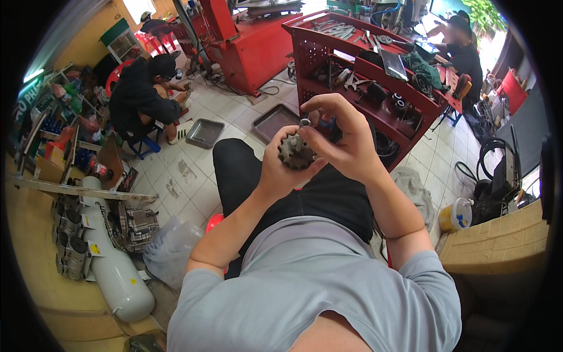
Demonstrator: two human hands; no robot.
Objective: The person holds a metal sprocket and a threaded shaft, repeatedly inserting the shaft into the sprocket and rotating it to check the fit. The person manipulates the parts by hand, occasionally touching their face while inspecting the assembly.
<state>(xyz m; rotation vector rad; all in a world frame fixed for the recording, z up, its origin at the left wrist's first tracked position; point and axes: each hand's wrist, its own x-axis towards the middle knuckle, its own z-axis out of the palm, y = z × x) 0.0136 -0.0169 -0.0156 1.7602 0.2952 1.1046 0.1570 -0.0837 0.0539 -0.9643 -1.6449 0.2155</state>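
A red tool cart (328,56) stands far right, a white tank (114,264) lies near left, and two metal trays (205,132) sit on the tiled floor beyond the knees. Over the lap, the left hand (278,170) cups a toothed gear (295,152). The right hand (343,144) pinches the small part (304,122) on top of the gear.

The floor (193,176) is pale square tile, stained in places, with 2 shallow metal trays (204,132) lying flat on it. A red tool cart (363,76) stands ahead, its shelves crowded with wrenches and parts. Behind it sits a big red machine (246,47). A white gas cylinder (114,258) lies along the yellow wall at left. Daylight enters from the upper right.
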